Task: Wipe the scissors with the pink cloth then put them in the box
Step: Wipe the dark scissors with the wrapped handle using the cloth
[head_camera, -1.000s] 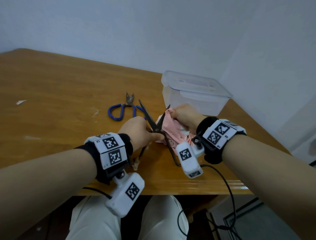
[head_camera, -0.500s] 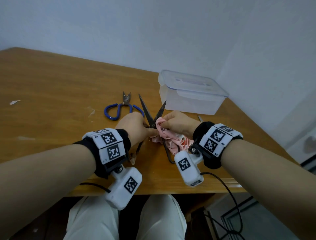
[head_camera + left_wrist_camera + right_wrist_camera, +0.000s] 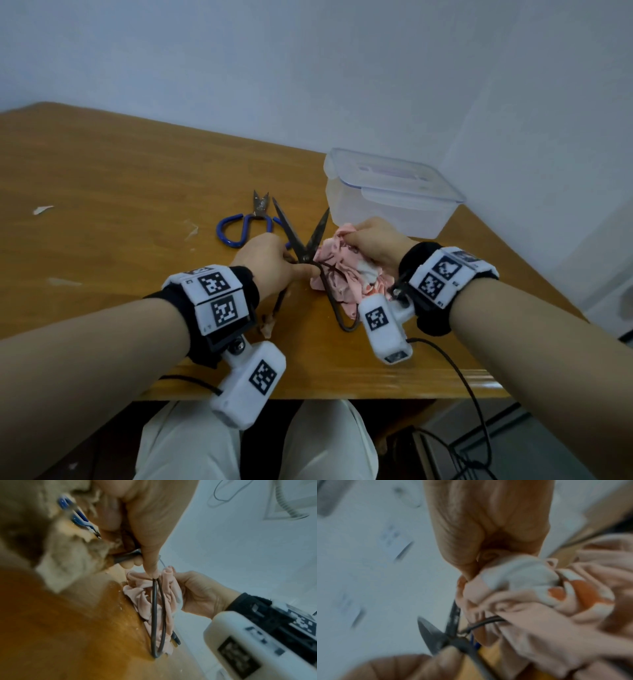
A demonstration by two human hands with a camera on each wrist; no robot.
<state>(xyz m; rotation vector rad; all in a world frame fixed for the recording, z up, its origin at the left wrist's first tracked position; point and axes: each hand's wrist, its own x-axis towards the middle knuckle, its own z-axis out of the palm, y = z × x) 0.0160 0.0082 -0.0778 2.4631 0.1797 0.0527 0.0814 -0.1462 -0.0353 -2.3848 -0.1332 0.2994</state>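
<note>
Scissors (image 3: 301,246) are held near the pivot by the left hand (image 3: 270,263), whose fingers and thumb are curled round the dark metal where the blades cross, while one wire handle loop (image 3: 339,308) is rested on the bench (image 3: 102,192) at the near edge. The blades are spread in a V and are pointed up and away. Just to the right, the cloth (image 3: 346,281) is bunched in the right hand (image 3: 373,246), which is closed on a fold of it; the rest of the fabric is draped under and through the handle loop, touching the metal. The wiping is judged to be under way and not yet finished. For it to be done well, each blade should be pinched through a thick fold and stroked from pivot to tip, with the cutting edge turned away from the fingers, and the left grip should be kept firm so the blades are not snapped shut on the cloth. Beyond the hands, blue-handled snips (image 3: 245,222) lie on the bench, apart from the work. Farthest off, at the right corner, the box (image 3: 390,198) stands with its lid on, so the lid is judged to need removing before the scissors can be put in.
</note>
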